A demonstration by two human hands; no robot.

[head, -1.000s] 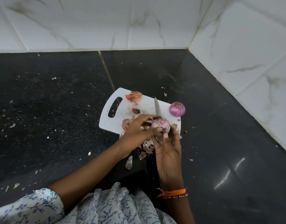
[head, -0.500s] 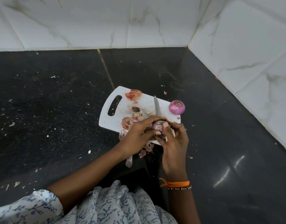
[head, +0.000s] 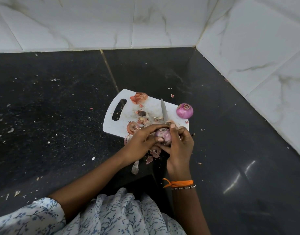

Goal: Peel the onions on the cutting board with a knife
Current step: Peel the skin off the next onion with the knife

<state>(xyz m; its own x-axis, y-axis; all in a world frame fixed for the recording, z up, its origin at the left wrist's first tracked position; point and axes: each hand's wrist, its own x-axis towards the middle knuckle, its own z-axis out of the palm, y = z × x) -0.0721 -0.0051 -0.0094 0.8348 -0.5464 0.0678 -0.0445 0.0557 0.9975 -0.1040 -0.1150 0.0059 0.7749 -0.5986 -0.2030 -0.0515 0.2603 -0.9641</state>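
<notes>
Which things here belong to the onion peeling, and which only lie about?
Belong to the job: onion in hands, knife, cutting board, peeled onion, left hand, right hand.

Only lying about: onion skins, crumbs on counter.

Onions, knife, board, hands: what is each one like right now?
Held onion: partly peeled, gripped by both hands.
Far onion: peeled, on the board's corner.
Knife: in right hand, blade pointing away.
Board: flat, littered with peels.
Left hand: holds onion.
Right hand: holds knife, thumb on onion.
</notes>
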